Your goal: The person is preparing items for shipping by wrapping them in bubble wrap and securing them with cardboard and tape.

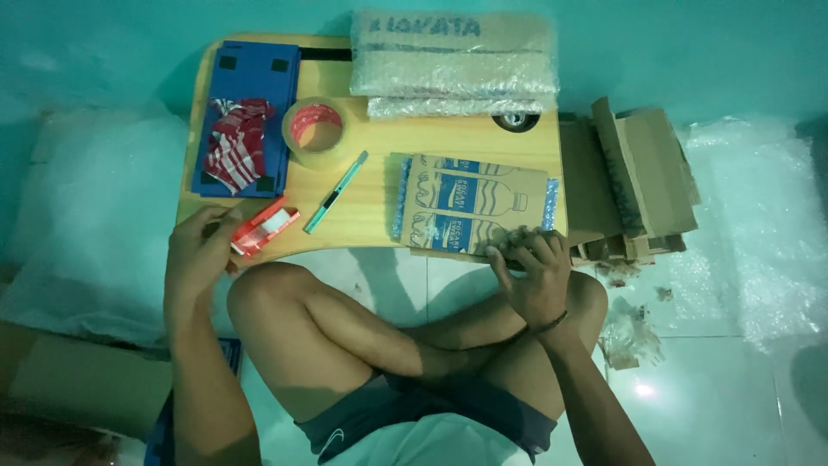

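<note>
Tape dispenser point(263, 228), red and white, lies at the near left edge of the wooden surface point(371, 203); the left hand point(200, 250) curls around its near end, fingers closing on it. Just right of it lies a teal utility knife point(335, 192), with a roll of clear tape point(316, 130) farther back. Right again, a flat cardboard parcel point(474, 204) edged with blue bubble wrap sits at the near right; the right hand point(533, 269) presses its near edge, fingers bent. Judging by this, firm downward pressure would steady the parcel while the dispenser is lifted.
</note>
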